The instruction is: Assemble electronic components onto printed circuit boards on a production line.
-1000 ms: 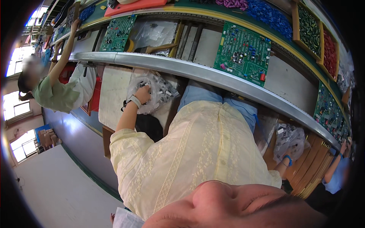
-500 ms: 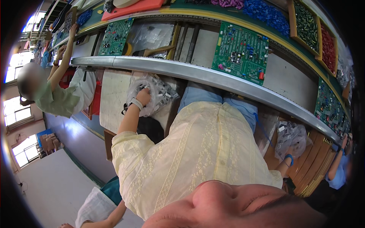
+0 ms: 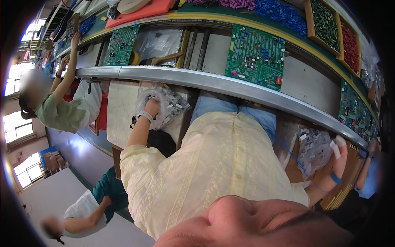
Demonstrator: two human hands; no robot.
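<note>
My left hand (image 3: pixel 152 108), with a pale watch on the wrist, reaches into a clear plastic bag (image 3: pixel 168 115) of small dark and white electronic parts. Its fingers are curled together, and whatever they pinch is hidden among the plastic and parts. At the right, my right hand (image 3: pixel 340 158) is raised beside a second clear bag (image 3: pixel 313 150) of similar parts. Motion blurs this hand; a small white part (image 3: pixel 335 149) shows at its closed fingers. A blue wrist strap (image 3: pixel 335 177) with a blue cord circles that wrist.
Beyond a metal rail (image 3: pixel 177 76), green circuit boards (image 3: pixel 256 57) sit along the line. Bins of green parts (image 3: pixel 325 26) and red parts (image 3: pixel 349 47) stand at the far right, beside blue parts (image 3: pixel 279 16). Co-workers (image 3: pixel 68 109) are at the left; another (image 3: pixel 366 177) is at the right edge.
My right hand has come up out of the right-hand bag, with a small white part at its fingers. My left hand stays in its bag. The person at lower left has moved further into view.
</note>
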